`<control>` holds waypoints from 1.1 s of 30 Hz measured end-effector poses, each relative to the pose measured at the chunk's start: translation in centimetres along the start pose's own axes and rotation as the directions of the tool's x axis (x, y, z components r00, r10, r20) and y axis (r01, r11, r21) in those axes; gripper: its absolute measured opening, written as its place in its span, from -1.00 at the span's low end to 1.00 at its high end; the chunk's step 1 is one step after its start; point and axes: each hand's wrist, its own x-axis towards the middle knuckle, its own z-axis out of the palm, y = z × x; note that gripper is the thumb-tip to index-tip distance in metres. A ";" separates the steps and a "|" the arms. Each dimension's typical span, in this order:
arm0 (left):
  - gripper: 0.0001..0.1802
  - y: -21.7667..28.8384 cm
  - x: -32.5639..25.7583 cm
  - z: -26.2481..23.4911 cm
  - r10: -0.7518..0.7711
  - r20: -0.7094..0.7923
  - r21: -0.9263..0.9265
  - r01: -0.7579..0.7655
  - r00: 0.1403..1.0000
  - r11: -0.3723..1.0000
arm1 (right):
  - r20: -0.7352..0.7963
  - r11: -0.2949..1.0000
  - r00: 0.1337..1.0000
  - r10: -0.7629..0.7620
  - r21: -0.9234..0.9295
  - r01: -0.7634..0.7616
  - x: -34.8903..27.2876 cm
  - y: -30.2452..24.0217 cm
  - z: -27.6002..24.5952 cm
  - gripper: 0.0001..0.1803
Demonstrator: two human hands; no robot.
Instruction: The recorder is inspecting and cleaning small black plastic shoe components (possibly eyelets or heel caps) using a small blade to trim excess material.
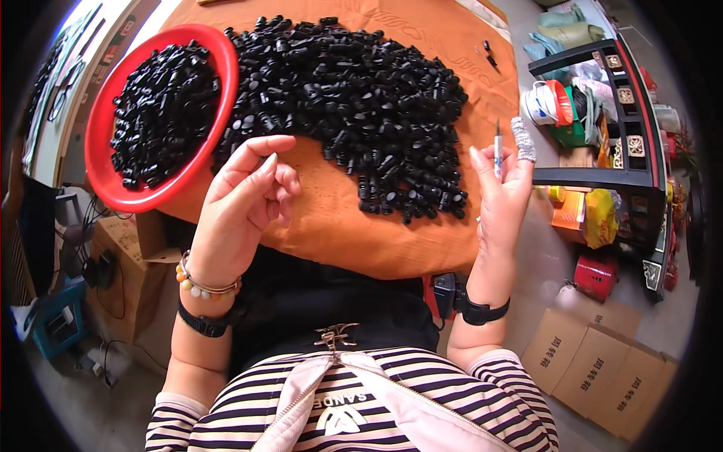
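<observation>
Left hand (242,202) raised above the orange-covered counter (331,226), fingers loosely curled and holding nothing, just short of the heap of black plastic pieces (354,98). Right hand (498,197) upright at the counter's right edge, fingers closed on a thin pen-like tool (497,147). Red bowl (102,162) of more black pieces at the far left.
</observation>
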 end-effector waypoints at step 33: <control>-0.69 -2.2 -1.1 3.2 -0.089 0.132 0.072 0.080 0.987 0.994 | 0.695 0.999 0.717 -0.045 0.025 0.038 -2.8 -4.7 3.5 -0.70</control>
